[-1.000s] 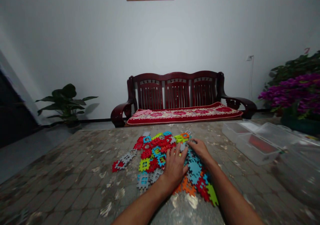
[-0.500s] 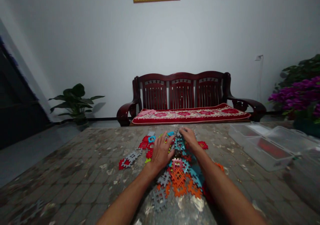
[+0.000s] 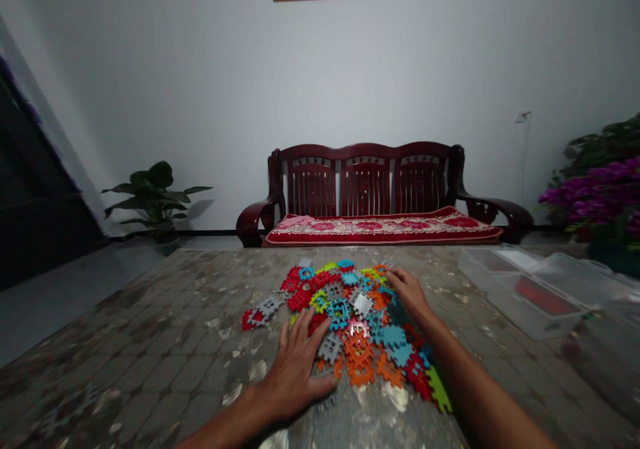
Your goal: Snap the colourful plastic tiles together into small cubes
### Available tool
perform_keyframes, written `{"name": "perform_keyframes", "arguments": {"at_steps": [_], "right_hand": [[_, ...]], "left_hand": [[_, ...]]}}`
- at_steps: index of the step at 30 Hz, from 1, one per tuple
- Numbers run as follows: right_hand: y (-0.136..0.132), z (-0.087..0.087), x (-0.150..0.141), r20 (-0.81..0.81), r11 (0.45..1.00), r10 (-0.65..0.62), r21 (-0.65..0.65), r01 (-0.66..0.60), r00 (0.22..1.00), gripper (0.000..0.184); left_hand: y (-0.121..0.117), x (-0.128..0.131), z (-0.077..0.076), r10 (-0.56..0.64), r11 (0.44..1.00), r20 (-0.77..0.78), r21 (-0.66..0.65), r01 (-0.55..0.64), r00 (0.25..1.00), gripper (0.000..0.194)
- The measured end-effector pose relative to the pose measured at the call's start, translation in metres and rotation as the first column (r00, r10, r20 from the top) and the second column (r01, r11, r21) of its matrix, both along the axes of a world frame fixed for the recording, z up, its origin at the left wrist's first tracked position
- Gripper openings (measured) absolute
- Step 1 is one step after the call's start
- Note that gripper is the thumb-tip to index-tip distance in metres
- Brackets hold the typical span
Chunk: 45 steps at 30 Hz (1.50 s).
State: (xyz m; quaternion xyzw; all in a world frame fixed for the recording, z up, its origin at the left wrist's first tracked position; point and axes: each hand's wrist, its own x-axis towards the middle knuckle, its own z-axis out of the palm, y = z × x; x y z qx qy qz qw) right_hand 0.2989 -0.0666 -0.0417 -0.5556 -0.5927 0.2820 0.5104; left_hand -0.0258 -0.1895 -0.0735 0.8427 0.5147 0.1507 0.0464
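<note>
While my left hand (image 3: 299, 364) spread its fingers at the near left edge of the toothed pieces (image 3: 363, 303) heaped on the worktop (image 3: 200, 322), my right hand (image 3: 409, 293) curved over their far right side; whether it pinched one, I couldn't tell. Clear boxes (image 3: 531, 322) stood rightward, a wooden bench (image 3: 367, 152) beyond.

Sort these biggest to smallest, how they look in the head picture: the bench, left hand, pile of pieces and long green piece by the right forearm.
1. Bench
2. Pile of pieces
3. Left hand
4. Green piece
That's just how they look; the bench is farther away.
</note>
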Motion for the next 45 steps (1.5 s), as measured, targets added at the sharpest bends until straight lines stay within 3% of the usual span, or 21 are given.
{"name": "perform_keyframes", "arguments": {"at_steps": [2,5,11,15,19,22,25,31,37,45], "right_hand": [[-0.007,-0.007,0.007,0.071,1.000,-0.025,0.010,0.025,0.997,0.047],[-0.012,-0.015,0.011,0.146,0.997,-0.080,0.019,0.079,0.986,0.045],[-0.020,-0.014,0.017,0.218,0.995,-0.098,-0.014,0.103,0.971,0.049],[-0.047,-0.016,0.036,0.323,0.996,-0.044,-0.055,0.065,0.945,0.064],[-0.097,-0.032,0.052,0.501,0.978,-0.040,-0.159,0.137,0.864,0.079],[-0.132,-0.049,0.053,0.626,0.971,-0.039,-0.160,0.177,0.779,0.082],[-0.147,-0.059,0.044,0.711,0.972,-0.034,-0.139,0.187,0.703,0.079],[-0.116,-0.054,0.031,0.776,0.979,-0.031,-0.104,0.176,0.630,0.070],[-0.079,-0.052,0.023,0.727,0.993,-0.067,-0.019,0.118,0.684,0.065],[-0.052,-0.054,0.010,0.613,0.999,-0.024,-0.004,0.034,0.789,0.058]], "left_hand": [[-0.009,0.001,-0.004,-0.049,0.998,-0.034,-0.042,0.048,0.998,0.106],[-0.007,0.007,-0.005,-0.081,0.996,-0.049,-0.042,0.079,0.995,0.105],[0.023,0.020,-0.001,0.017,0.996,-0.009,0.087,-0.016,1.000,0.075],[0.026,0.021,0.001,0.042,0.990,-0.008,0.132,-0.041,0.999,0.060],[0.010,0.027,0.006,-0.213,0.956,-0.060,0.194,0.221,0.975,0.064],[0.000,0.040,0.011,-0.459,0.864,-0.130,0.165,0.476,0.879,0.071],[0.002,0.057,0.014,-0.561,0.803,-0.166,0.129,0.582,0.811,0.068],[0.020,0.077,0.011,-0.441,0.857,-0.175,0.207,0.471,0.880,0.049],[0.027,0.078,0.012,-0.327,0.894,-0.150,0.270,0.357,0.933,0.046],[0.038,0.072,0.009,-0.210,0.920,-0.089,0.320,0.228,0.974,0.044]]}}
